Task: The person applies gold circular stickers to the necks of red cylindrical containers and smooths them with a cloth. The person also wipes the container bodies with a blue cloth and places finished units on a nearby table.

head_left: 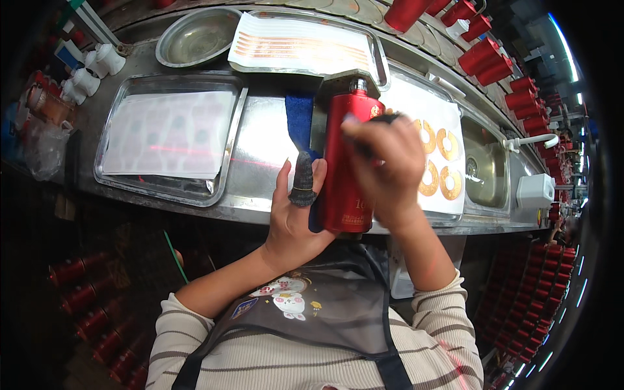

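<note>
A glossy red bottle (344, 156) with a silver neck lies in front of me, its neck pointing away. My left hand (292, 224) is at the bottle's lower left side, fingers stretched up and apart; one wears a dark grey finger cover (303, 179). Over the bottle's right side is my right hand (398, 170), smeared by motion, its fingers curled. Something dark shows at those fingers, too blurred to name. A blue cloth (299, 120) lies left of the bottle, partly behind my left hand.
Left is a metal tray (231, 159) with translucent sheets. A striped sheet (299, 49) on another tray and a metal bowl (195, 39) sit behind. Right are gold ring-shaped labels (448, 144) on white backing, then a sink (487, 166) and white jug (535, 191). Red bottles (478, 55) line the conveyor.
</note>
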